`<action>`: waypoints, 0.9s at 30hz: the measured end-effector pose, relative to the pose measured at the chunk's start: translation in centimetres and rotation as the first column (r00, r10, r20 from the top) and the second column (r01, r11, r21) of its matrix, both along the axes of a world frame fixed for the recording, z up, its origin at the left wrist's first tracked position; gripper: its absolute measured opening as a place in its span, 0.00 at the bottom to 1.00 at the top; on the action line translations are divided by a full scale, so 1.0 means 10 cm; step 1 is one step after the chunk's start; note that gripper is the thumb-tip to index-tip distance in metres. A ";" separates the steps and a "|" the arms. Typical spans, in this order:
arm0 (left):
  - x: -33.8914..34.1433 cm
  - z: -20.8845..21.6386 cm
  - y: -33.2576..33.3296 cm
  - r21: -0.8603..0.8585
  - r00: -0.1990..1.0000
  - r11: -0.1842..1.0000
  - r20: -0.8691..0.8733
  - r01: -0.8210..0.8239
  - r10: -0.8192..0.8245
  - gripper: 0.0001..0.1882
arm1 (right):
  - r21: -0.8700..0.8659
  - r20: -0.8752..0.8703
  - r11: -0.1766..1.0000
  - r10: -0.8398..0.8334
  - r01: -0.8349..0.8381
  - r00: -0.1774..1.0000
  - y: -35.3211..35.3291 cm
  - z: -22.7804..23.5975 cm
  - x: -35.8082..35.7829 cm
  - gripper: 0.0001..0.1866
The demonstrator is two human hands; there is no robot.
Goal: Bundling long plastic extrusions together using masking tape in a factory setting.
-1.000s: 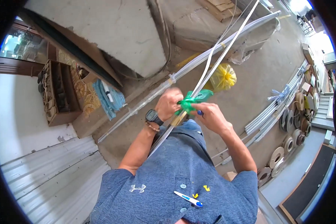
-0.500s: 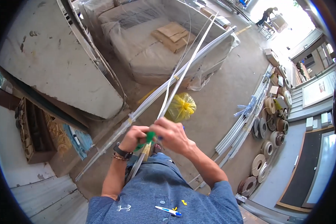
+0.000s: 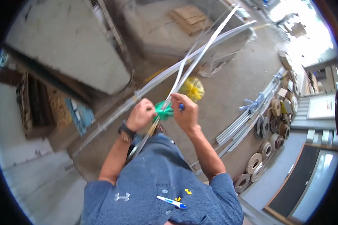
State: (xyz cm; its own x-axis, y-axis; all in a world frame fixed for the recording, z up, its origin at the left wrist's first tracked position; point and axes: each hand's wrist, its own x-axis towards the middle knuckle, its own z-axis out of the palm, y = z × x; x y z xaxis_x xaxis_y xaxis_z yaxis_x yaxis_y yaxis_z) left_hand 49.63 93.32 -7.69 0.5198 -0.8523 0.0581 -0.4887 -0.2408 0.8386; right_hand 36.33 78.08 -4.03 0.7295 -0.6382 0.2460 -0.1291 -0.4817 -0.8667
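Note:
A bundle of long, thin white strips (image 3: pixel 210 44) slants away from my waist toward the far right. Bright green plastic tie material (image 3: pixel 163 111) is wrapped round it between my hands, with loose ends spread out. My left hand (image 3: pixel 141 115) is closed at the left side of the green tie, pinching its end. On the other side, my right hand (image 3: pixel 186 112) is curled beside the strips, fingertips close to them. A small blue object (image 3: pixel 181 107) shows between its fingers; its kind is too unclear to name. Motion blurs both hands slightly.
Beyond the bundle, a yellow plastic bag (image 3: pixel 192 89) sits on the floor near long wrapped strips (image 3: pixel 157 79). At right lie more tied strips (image 3: pixel 248 111) and several coiled rolls (image 3: pixel 266 149). A large grey-white panel (image 3: pixel 67 45) stands left; cardboard (image 3: pixel 189 18) lies farther off.
My hands have moved apart and farther from my body, the right one rising to the right. The green tie, mostly covered before, now shows spread out. The whole view has shifted.

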 end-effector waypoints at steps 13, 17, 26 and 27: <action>-0.06 0.17 -0.16 0.095 0.450 0.981 -0.878 -0.171 0.163 0.11 | 0.105 -0.312 0.969 0.247 -0.225 0.917 0.08 0.19 -0.46 0.19; 0.20 -0.42 0.17 0.156 0.273 0.947 -0.933 -0.281 0.235 0.13 | 0.382 -0.350 0.905 0.328 -0.186 0.878 -0.07 0.03 -0.71 0.16; 0.09 0.35 0.19 0.223 0.733 0.971 -0.674 0.086 0.090 0.12 | 0.067 -0.347 0.779 0.604 -0.624 0.717 0.16 0.44 -0.86 0.09; 0.02 0.36 0.15 0.216 0.631 0.976 -0.759 0.008 0.163 0.12 | -0.097 -0.400 0.705 0.619 -0.703 0.676 0.24 0.54 -0.75 0.09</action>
State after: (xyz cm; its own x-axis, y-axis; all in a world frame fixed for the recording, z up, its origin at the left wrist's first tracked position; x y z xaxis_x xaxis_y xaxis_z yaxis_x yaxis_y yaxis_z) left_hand 49.79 94.78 -4.08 0.3660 -0.7556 -0.5432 0.3408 -0.4344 0.8338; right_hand 28.81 80.48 1.36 0.9962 0.0870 -0.0053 0.0592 -0.7199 -0.6915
